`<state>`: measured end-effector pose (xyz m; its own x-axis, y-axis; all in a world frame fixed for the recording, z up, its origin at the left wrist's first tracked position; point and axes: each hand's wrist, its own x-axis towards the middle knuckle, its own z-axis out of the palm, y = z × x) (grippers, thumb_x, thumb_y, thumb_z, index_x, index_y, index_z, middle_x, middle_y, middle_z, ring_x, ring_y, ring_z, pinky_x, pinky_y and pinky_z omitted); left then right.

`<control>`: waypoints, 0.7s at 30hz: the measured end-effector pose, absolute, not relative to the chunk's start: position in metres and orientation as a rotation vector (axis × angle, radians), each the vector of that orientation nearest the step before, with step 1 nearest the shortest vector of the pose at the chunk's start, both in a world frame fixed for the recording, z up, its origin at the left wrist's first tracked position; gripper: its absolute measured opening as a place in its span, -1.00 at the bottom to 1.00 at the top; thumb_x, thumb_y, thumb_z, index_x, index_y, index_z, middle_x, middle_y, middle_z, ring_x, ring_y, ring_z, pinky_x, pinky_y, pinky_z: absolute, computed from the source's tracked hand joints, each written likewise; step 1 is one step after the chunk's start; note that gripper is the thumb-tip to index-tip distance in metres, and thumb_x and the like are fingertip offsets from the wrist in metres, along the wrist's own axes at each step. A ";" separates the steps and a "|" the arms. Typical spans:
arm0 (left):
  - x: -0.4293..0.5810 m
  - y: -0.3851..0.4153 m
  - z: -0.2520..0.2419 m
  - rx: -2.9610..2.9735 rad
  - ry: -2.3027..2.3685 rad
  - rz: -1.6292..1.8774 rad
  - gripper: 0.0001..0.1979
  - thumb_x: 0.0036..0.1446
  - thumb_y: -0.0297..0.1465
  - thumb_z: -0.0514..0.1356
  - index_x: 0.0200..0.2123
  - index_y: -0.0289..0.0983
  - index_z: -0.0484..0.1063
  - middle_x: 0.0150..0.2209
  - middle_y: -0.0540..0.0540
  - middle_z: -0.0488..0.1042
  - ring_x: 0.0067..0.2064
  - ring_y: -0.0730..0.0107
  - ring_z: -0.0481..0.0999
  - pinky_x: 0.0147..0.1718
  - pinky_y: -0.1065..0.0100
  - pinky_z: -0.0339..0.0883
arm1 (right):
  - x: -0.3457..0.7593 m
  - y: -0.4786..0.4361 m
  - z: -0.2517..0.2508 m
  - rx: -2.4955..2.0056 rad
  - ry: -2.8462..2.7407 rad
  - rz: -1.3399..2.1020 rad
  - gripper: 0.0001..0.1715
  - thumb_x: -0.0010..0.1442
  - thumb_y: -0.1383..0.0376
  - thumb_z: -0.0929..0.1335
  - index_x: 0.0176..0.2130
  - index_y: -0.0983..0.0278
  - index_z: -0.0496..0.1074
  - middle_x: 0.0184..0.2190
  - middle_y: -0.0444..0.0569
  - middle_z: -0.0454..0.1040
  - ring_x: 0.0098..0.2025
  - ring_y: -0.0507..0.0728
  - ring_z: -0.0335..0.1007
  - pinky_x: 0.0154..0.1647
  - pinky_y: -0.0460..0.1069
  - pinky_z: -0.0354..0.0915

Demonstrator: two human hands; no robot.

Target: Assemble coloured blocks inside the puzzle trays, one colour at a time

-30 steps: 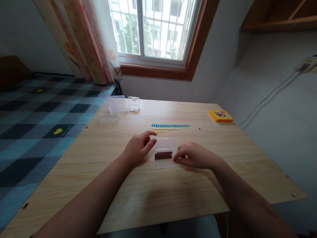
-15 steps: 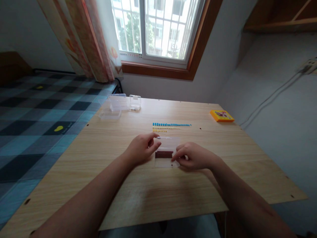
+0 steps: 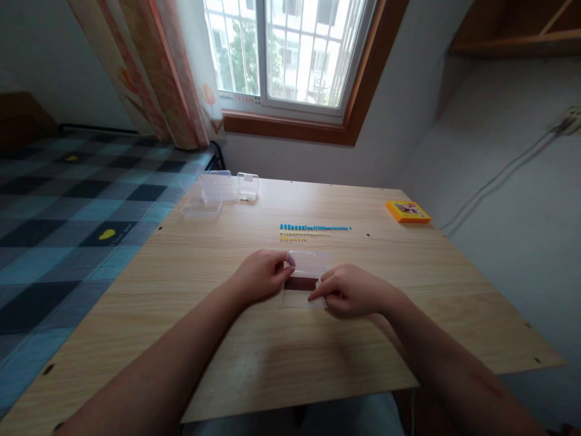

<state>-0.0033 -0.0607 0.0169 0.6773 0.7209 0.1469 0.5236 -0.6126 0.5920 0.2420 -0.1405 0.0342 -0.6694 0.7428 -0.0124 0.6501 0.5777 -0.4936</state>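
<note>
A clear plastic box (image 3: 290,298) lies on the table in front of me with its lid raised at the back. Inside it, a dark red-brown strip, perhaps a row of small pieces, runs along the back (image 3: 300,283). My left hand (image 3: 261,274) pinches the box's left side near the lid, thumb in front and index finger curled behind. Over the right part of the box is my right hand (image 3: 347,289), index finger stretched out and the others bent. Its fingertip touches the box floor at a tiny dark piece, largely covered by the finger.
Just beyond the box run rows of small blue pieces (image 3: 313,228) and yellow pieces (image 3: 290,239). Clear containers (image 3: 216,186) stand at the table's back left, beside a smaller clear case (image 3: 247,188). An orange-yellow box (image 3: 407,212) lies back right. A bed (image 3: 91,200) adjoins on the left.
My left fingers have closed on the box's left side. My right index fingertip has slid slightly left and down inside the box, onto the tiny dark piece.
</note>
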 end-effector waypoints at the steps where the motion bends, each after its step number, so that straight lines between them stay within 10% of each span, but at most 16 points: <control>1: -0.003 -0.060 0.016 2.380 0.958 0.511 -0.83 0.21 -0.40 0.17 -0.35 -0.23 0.58 -0.47 0.00 0.56 -0.42 0.38 0.48 -0.40 0.38 0.19 | 0.242 -0.141 0.035 -1.167 -2.613 0.693 -0.45 0.10 0.49 0.29 -0.02 0.15 0.66 -0.22 -0.08 0.67 -0.30 0.07 0.51 -0.21 -0.06 0.31; 21: -0.004 -0.059 0.015 2.397 0.966 0.520 -0.84 0.18 -0.42 0.18 -0.41 -0.23 0.56 -0.46 -0.02 0.57 -0.40 0.36 0.48 -0.40 0.38 0.21 | 0.245 -0.142 0.037 -1.176 -2.650 0.586 -0.49 0.08 0.49 0.31 -0.09 0.14 0.68 -0.27 -0.09 0.67 -0.35 0.05 0.50 -0.27 -0.07 0.29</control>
<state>-0.0040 -0.0589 0.0146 0.6753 0.7203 0.1586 0.5294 -0.6232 0.5756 0.2452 -0.1421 0.0366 -0.6697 0.7426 0.0076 0.6701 0.6087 -0.4247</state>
